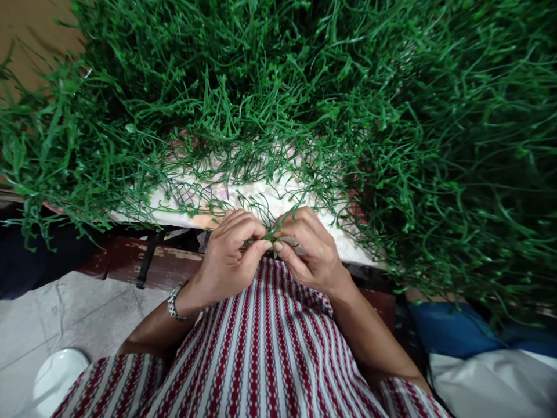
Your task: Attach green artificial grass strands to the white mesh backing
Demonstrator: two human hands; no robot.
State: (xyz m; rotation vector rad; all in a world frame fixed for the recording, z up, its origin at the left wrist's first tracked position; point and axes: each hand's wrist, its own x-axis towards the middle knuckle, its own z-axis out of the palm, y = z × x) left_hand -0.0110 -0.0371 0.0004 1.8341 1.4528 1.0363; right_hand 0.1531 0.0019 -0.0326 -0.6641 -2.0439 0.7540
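Green stems (278,87) lie in a big heap on the table (143,258), and I pinch one stem (274,232) between my left hand (228,249) and right hand (307,247). I think lots of stems are still left to do.

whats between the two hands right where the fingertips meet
In the head view, a thin green strand from the green pile is pinched between the left hand and right hand.
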